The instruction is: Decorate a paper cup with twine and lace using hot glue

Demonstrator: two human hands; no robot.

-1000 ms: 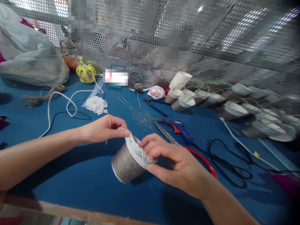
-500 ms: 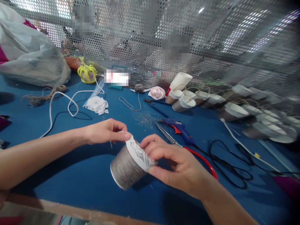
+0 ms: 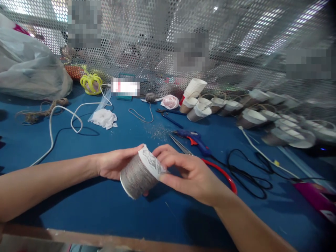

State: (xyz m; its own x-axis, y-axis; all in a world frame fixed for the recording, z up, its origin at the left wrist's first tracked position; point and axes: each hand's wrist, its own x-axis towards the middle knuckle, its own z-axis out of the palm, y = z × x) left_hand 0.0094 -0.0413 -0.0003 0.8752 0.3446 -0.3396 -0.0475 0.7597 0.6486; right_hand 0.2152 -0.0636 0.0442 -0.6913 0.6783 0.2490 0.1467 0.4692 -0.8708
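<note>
A paper cup wrapped in grey twine (image 3: 138, 176) is tilted on its side between my hands, its base toward the lower left. White lace trim (image 3: 152, 162) runs round the rim end. My left hand (image 3: 112, 162) is closed round the cup from behind, thumb up by the rim and a fingertip showing beneath. My right hand (image 3: 183, 171) pinches the lace end of the cup at the right, thumb below and fingers above. Just beyond my right hand lie scissors (image 3: 182, 145) with red handles and a blue glue gun (image 3: 194, 138).
Twine-wrapped cups with handles (image 3: 252, 117) stand at the right, and stacked white cups (image 3: 194, 87) at the back. Pliers (image 3: 170, 119), a pink fabric rose (image 3: 170, 102), white lace (image 3: 104, 118) and a twine ball (image 3: 150, 97) lie farther off. A black cord (image 3: 246, 175) coils at right.
My left hand has gone from pinching the lace at the rim to holding the cup from behind and beneath. My right hand stays at the lace. The view has shifted slightly.
</note>
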